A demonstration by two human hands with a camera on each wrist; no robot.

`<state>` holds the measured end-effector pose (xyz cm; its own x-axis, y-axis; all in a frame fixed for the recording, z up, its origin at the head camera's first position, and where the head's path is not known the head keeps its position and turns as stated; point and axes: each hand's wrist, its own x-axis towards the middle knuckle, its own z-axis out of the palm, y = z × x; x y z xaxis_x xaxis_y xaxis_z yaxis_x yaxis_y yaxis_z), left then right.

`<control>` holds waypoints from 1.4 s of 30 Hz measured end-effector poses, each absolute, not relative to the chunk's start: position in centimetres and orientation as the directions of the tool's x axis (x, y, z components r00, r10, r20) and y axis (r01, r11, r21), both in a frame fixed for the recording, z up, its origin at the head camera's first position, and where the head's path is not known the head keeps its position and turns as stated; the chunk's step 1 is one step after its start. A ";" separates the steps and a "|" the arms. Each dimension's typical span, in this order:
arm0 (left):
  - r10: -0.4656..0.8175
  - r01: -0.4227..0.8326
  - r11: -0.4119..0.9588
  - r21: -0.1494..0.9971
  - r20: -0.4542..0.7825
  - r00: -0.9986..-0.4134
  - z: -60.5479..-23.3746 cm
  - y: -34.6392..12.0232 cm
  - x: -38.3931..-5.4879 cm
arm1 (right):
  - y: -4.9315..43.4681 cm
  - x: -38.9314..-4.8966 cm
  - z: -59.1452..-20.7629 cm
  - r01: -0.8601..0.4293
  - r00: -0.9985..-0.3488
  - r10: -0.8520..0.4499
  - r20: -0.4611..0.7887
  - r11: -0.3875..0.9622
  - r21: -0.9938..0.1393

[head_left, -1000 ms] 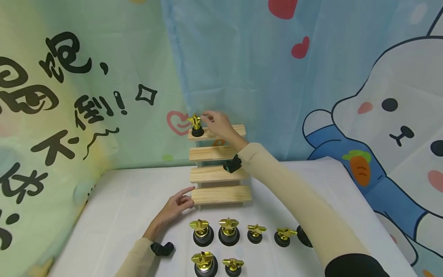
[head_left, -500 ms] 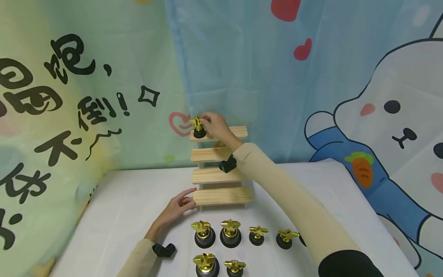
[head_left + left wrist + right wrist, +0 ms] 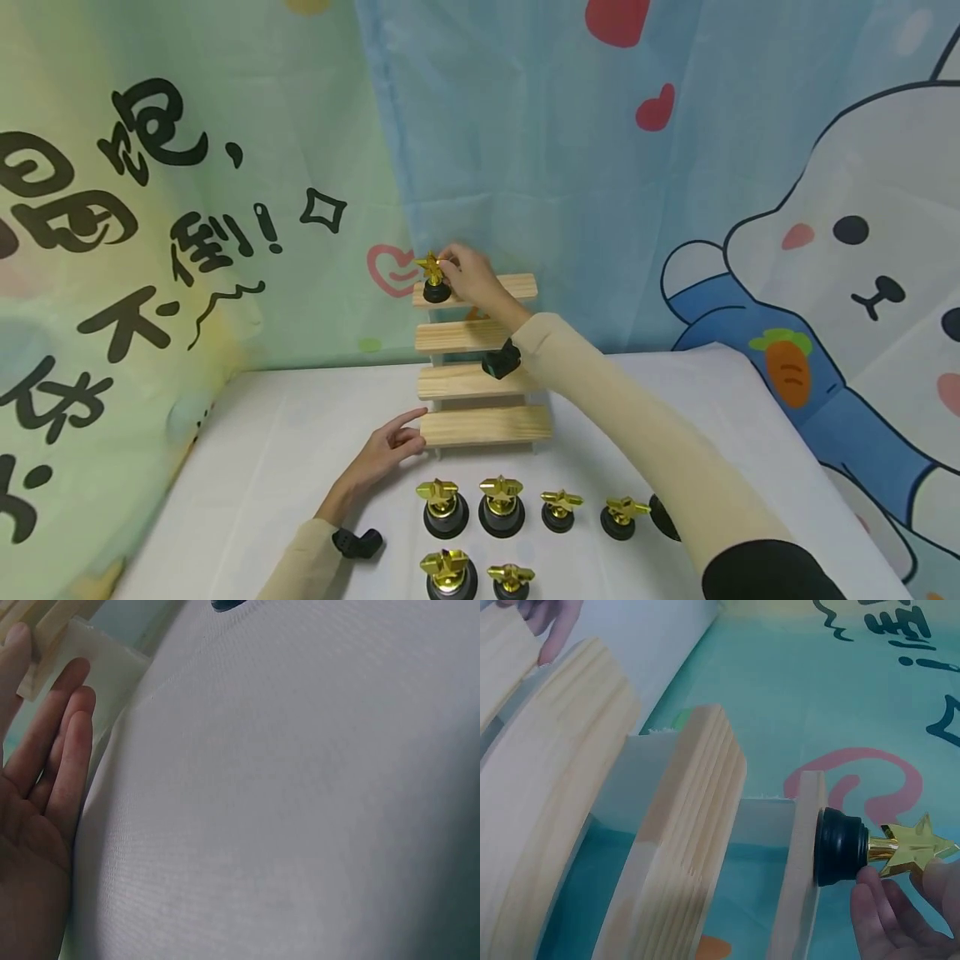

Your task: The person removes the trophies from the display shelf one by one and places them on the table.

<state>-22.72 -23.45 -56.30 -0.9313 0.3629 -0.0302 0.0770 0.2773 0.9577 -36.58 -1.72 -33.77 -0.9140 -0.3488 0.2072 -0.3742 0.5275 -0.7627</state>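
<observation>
A small gold star trophy (image 3: 911,846) with a round black base stands at the left end of the top shelf of a four-step wooden rack (image 3: 486,426). My right hand (image 3: 471,275) pinches its star between thumb and fingers; the right wrist view shows the base flat against the top board (image 3: 799,877). Down at the lowest step, my left hand (image 3: 384,450) touches the board's left end with fingers extended. In the left wrist view the left hand's fingers (image 3: 71,750) lie straight beside the rack's pale side panel (image 3: 105,660).
Several more star trophies stand on the white cloth before the rack, among them a large one (image 3: 446,510), another large one (image 3: 501,508) and a small one (image 3: 558,510). Behind the rack hangs a printed backdrop (image 3: 525,150). My right sleeve (image 3: 637,433) crosses over the table's right side.
My right hand has closed in on the trophy's star and now pinches it; the trophy has turned and shifted slightly right on the top shelf. The left hand has stayed at the lowest board.
</observation>
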 end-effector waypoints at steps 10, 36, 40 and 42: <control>0.363 0.053 0.270 0.961 -0.050 -0.931 -56.1 -23.5 -22.5 | 0.6 -34.7 -32.1 -0.445 -0.879 -0.409 0.245 0.519 -0.730; 0.343 0.026 0.289 0.957 -0.078 -0.936 -55.8 -23.0 -22.2 | 10.3 -23.2 -31.1 -0.427 -0.857 -0.469 0.215 0.411 -0.805; 0.355 0.073 0.275 0.959 -0.031 -0.934 -55.9 -23.2 -22.2 | 11.4 -20.9 -31.7 -0.409 -0.860 -0.474 0.188 0.421 -0.810; 0.365 0.117 0.264 0.957 0.014 -0.931 -56.1 -23.4 -22.2 | 11.9 -19.8 -32.1 -0.388 -0.867 -0.468 0.168 0.425 -0.818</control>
<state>-22.17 -23.37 -56.07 -0.9310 0.3647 0.0135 0.1172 0.2638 0.9574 -19.77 11.93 -32.08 -0.8673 -0.4685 0.1684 -0.3883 0.4249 -0.8177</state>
